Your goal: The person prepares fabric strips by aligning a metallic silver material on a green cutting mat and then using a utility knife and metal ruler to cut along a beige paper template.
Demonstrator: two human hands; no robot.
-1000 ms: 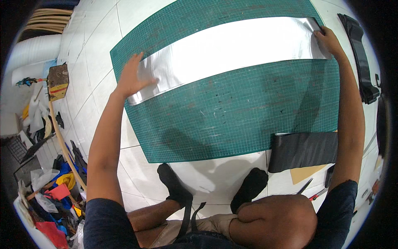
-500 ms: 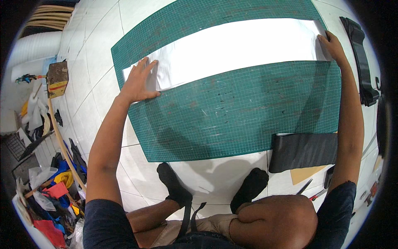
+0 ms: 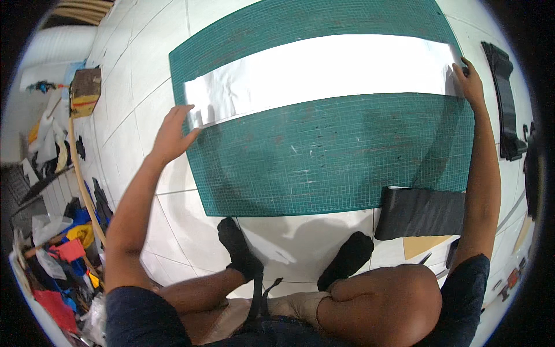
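Note:
A long, shiny white sheet (image 3: 335, 66) lies across the green cutting mat (image 3: 324, 150), its left part slightly wrinkled. At its left end, my left hand (image 3: 172, 136) is open, thumb and fingers spread at the sheet's short edge. My right hand (image 3: 471, 87) is at the far right end, the thumb over the sheet and the fingers bent round its edge. A small dark patch shows between those fingers, too small to make out. My right arm partly covers a folded black sheet (image 3: 422, 213) at the mat's near right corner.
Folded black strips (image 3: 503, 101) lie on the tiled floor at right. A tan board (image 3: 425, 246) sticks out below the black sheet. At left stand a brown and yellow box (image 3: 85, 92) and a heap of coloured scraps (image 3: 69, 251). My socked feet are near the mat's front edge.
My left hand has slid outward from on top of the sheet to its left edge, uncovering the wrinkled part. My right hand stays at the right end. The whole view has shifted slightly.

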